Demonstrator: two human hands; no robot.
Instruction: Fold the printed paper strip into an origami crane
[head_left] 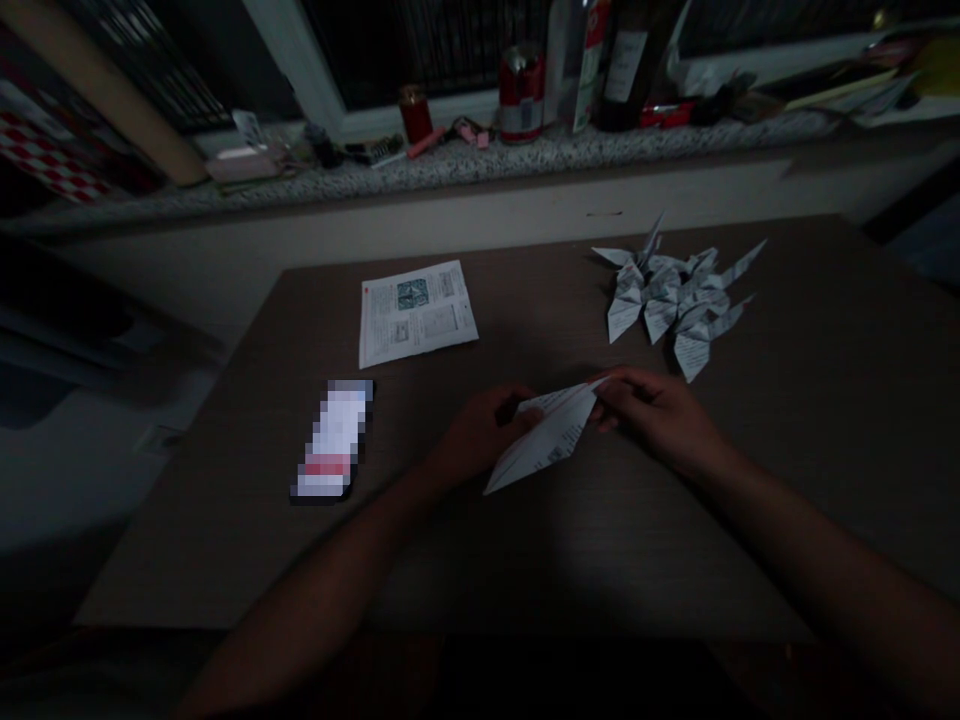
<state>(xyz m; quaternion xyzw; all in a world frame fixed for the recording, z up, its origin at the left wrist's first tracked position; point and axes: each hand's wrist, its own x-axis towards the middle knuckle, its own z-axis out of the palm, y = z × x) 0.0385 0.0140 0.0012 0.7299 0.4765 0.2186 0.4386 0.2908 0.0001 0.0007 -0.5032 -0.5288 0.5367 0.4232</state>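
Observation:
Between my hands, just above the dark table, is a folded sheet of printed paper (547, 440) with a long kite-like shape. My left hand (499, 420) grips its left side, with some fingers hidden behind the paper. At the upper right corner, my right hand (637, 405) pinches the tip between thumb and fingers. Beyond my right hand stand several folded paper cranes (675, 290), bunched together and made of similar printed paper. A flat printed sheet (416, 315) lies farther back on the left.
A phone (334, 440) with a lit, blurred screen lies left of my hands on the table (247, 400). Behind the table runs a speckled stone windowsill (300, 195) holding a red can (521, 95), a dark bottle (626, 70), a small red jar (415, 115) and clutter.

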